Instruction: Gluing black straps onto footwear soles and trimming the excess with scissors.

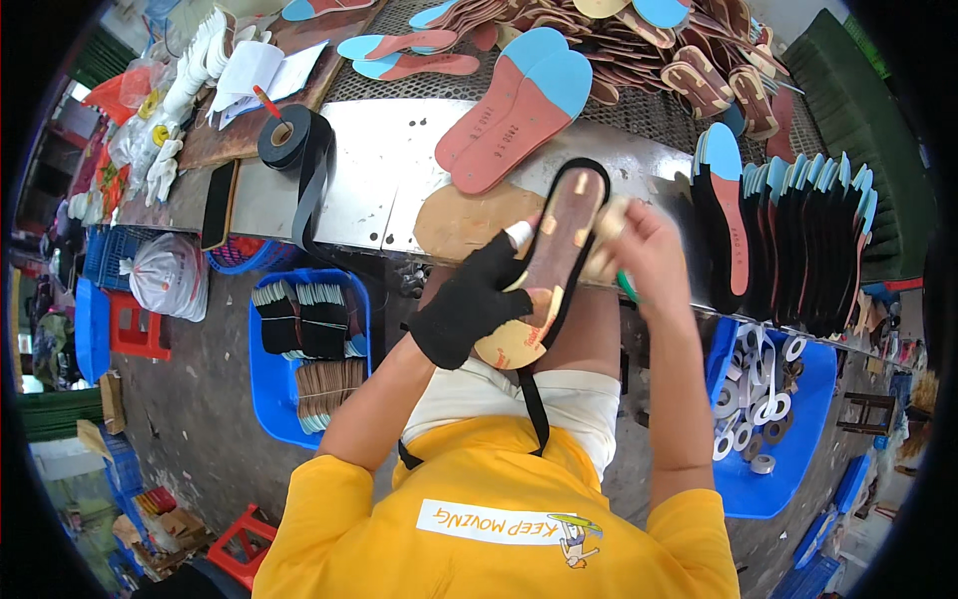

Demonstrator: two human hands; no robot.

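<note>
My left hand [471,299], in a black fingerless glove with a white cover on one fingertip, is closed around a shoe insole [555,250]. The insole is held upright over my lap, its brown, cream-patched underside facing me and a black strip along its edge. Beside its right edge is my right hand [644,245], bare, with the fingers bent and pale covers on the tips. Motion smears those fingers, so whether they grip the edge is unclear. A green band [627,287] shows by that hand. Another black strip [534,411] hangs below the insole's heel.
Two red-and-blue insoles [514,110] lie on the metal bench [369,150], near a black tape roll [294,138] and a phone [220,205]. Black-edged insoles [798,240] stand in a row at right. Blue bins [261,384] flank my legs; the right holds tape rolls [748,399].
</note>
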